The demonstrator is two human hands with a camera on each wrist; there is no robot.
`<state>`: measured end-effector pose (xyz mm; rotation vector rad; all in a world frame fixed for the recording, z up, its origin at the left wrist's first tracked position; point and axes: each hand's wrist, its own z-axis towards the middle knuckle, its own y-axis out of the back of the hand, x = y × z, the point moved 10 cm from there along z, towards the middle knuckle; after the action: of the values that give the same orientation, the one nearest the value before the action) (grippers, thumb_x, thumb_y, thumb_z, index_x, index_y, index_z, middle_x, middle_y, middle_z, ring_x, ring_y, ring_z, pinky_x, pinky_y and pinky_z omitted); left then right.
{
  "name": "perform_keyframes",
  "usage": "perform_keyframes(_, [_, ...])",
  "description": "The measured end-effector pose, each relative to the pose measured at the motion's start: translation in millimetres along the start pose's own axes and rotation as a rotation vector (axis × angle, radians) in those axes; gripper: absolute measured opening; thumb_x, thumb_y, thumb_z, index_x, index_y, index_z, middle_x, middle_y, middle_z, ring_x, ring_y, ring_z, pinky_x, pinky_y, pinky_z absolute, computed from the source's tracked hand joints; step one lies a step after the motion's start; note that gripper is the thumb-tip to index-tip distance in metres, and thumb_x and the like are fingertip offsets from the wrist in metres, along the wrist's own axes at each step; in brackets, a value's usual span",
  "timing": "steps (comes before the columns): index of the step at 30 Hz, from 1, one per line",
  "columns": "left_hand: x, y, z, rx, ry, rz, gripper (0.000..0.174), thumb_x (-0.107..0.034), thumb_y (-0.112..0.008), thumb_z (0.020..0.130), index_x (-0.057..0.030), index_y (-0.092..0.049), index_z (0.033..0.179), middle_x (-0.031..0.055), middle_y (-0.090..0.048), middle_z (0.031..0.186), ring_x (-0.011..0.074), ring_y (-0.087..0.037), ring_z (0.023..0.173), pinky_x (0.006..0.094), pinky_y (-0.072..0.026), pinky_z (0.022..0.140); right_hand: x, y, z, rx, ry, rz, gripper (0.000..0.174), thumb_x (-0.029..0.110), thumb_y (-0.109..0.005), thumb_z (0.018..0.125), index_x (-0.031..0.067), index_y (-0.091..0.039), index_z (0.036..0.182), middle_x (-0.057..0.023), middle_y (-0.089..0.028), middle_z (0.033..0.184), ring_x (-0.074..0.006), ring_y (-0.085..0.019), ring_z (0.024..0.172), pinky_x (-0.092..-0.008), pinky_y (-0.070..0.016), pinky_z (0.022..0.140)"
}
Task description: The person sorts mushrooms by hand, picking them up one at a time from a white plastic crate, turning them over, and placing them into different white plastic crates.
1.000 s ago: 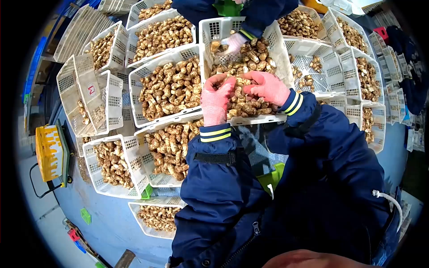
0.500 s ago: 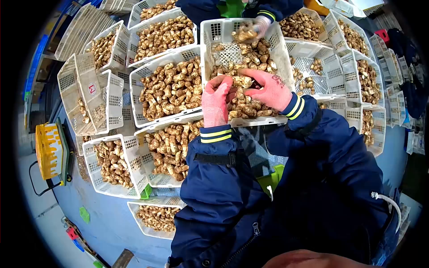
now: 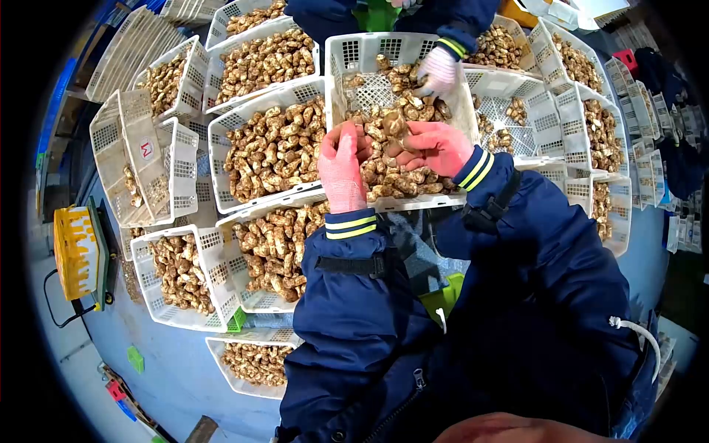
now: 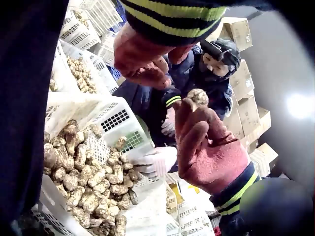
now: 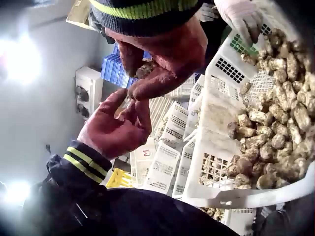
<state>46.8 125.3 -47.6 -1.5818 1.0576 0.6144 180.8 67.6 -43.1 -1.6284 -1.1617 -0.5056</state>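
Over a white plastic crate [image 3: 467, 111] of brown-and-cream mushrooms [image 3: 402, 177], my right hand [image 3: 443, 148], in a pink glove, pinches one mushroom [image 3: 396, 125]. Its round cap [image 4: 198, 97] sticks up beyond the fingertips in the left wrist view. My left hand [image 3: 342, 164], gloved alike, is at the crate's left side with its fingers curled and its thumb near the forefinger. A pale bit shows among those fingers in the right wrist view; I cannot tell whether they hold it. Another person's pale-gloved hand [image 3: 437, 70] touches mushrooms at the crate's far right.
More crates stand close on both sides, such as a full one [image 3: 277, 148] at left and a sparsely filled one [image 3: 521, 111] at right. Nested crates [image 3: 136, 55] are at the far left. A trolley with a yellow crate [image 3: 74, 251] stands on the blue floor.
My hands have drawn apart, and the mushroom in my right hand now shows its cap. The other person's hand lifted mushrooms from the crate's far left and is now at the far right.
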Motion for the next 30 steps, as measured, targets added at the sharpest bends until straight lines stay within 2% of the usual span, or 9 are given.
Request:
perform_keyframes(3, [5.5, -3.1, 1.1, 0.054, 0.048, 0.026, 0.031, -0.023, -0.056, 0.083, 0.0013, -0.053, 0.102, 0.0072, -0.058, 0.088, 0.0115, -0.055, 0.072, 0.0224, -0.0463, 0.061, -6.4, 1.3, -2.3, 0.108, -0.067, 0.375, 0.029, 0.013, -0.046, 0.087, -0.0023, -0.046, 0.111, -0.0169, -0.058, 0.098, -0.0229, -0.060, 0.079, -0.0347, -0.0503, 0.068])
perform_keyframes(8, [-0.7, -42.2, -10.8, 0.363, -0.038, 0.260, 0.046, -0.036, -0.049, 0.086, 0.0001, -0.047, 0.115, 0.0077, -0.055, 0.104, 0.0120, -0.049, 0.093, 0.0242, -0.0381, 0.081, -19.1, -16.8, -9.7, 0.248, -0.199, 0.482, 0.031, 0.020, -0.040, 0.089, -0.0023, -0.047, 0.110, -0.0192, -0.057, 0.099, -0.0236, -0.060, 0.079, -0.0356, -0.0503, 0.068])
perform_keyframes(10, [-6.9, -55.9, -20.3, 0.460, -0.048, 0.254, 0.046, -0.037, -0.049, 0.087, -0.0015, -0.048, 0.115, 0.0080, -0.056, 0.103, 0.0114, -0.048, 0.094, 0.0240, -0.0365, 0.083, -26.6, -25.0, -15.3, 0.314, -0.284, 0.500, 0.032, 0.022, -0.038, 0.090, -0.0006, -0.046, 0.111, -0.0202, -0.056, 0.102, -0.0239, -0.060, 0.078, -0.0353, -0.0501, 0.068])
perform_keyframes(12, [-7.8, -52.9, -19.7, 0.450, -0.028, 0.224, 0.041, -0.032, -0.053, 0.085, -0.0021, -0.051, 0.112, 0.0075, -0.057, 0.099, 0.0127, -0.049, 0.092, 0.0244, -0.0380, 0.082, -23.3, -42.6, -16.7, 0.375, -0.302, 0.478, 0.031, 0.022, -0.041, 0.089, 0.0018, -0.046, 0.113, -0.0184, -0.056, 0.102, -0.0245, -0.060, 0.079, -0.0338, -0.0498, 0.068])
perform_keyframes(15, [-3.6, -35.7, -16.6, 0.248, 0.067, 0.200, 0.027, -0.010, -0.060, 0.078, -0.0001, -0.055, 0.102, 0.0051, -0.058, 0.083, 0.0084, -0.052, 0.068, 0.0196, -0.0423, 0.057, -20.9, -32.8, -3.6, 0.148, -0.183, 0.009, 0.030, 0.021, -0.050, 0.087, 0.0042, -0.048, 0.111, -0.0095, -0.057, 0.096, -0.0195, -0.058, 0.084, -0.0293, -0.0492, 0.068])
perform_keyframes(18, [10.6, -42.4, -17.9, 0.367, 0.125, 0.174, 0.028, -0.008, -0.060, 0.077, 0.0004, -0.054, 0.103, 0.0050, -0.058, 0.082, 0.0080, -0.051, 0.065, 0.0191, -0.0409, 0.053, -16.7, -42.4, -5.0, 0.206, -0.079, -0.378, 0.027, 0.021, -0.052, 0.085, 0.0027, -0.050, 0.104, -0.0056, -0.058, 0.095, -0.0138, -0.057, 0.083, -0.0270, -0.0488, 0.068])
perform_keyframes(19, [17.7, -43.1, -16.8, 0.372, 0.167, 0.130, 0.028, -0.007, -0.060, 0.077, 0.0010, -0.053, 0.103, 0.0052, -0.057, 0.081, 0.0074, -0.050, 0.062, 0.0185, -0.0398, 0.052, -20.0, -36.7, -3.2, 0.206, -0.029, -0.342, 0.028, 0.021, -0.053, 0.084, 0.0019, -0.050, 0.105, -0.0059, -0.058, 0.093, -0.0128, -0.057, 0.083, -0.0272, -0.0489, 0.067])
perform_keyframes(23, [-4.0, -17.0, -0.8, 0.112, -0.036, 0.234, 0.031, -0.019, -0.062, 0.079, 0.0005, -0.055, 0.103, 0.0082, -0.060, 0.091, 0.0123, -0.053, 0.080, 0.0232, -0.0423, 0.071, -14.8, -15.3, -1.1, -0.003, -0.084, -0.485, 0.029, 0.023, -0.052, 0.084, -0.0042, -0.055, 0.093, -0.0091, -0.062, 0.077, -0.0145, -0.060, 0.065, -0.0229, -0.0486, 0.056])
perform_keyframes(30, [-10.0, 8.5, 3.7, -0.003, -0.071, -0.022, 0.029, -0.018, -0.053, 0.085, 0.0032, -0.052, 0.104, 0.0116, -0.059, 0.096, 0.0167, -0.058, 0.086, 0.0266, -0.0466, 0.076, -3.9, 10.6, -2.7, -0.144, -0.017, -0.354, 0.023, 0.019, -0.055, 0.081, -0.0036, -0.053, 0.081, -0.0153, -0.062, 0.076, -0.0196, -0.060, 0.058, -0.0258, -0.0475, 0.047])
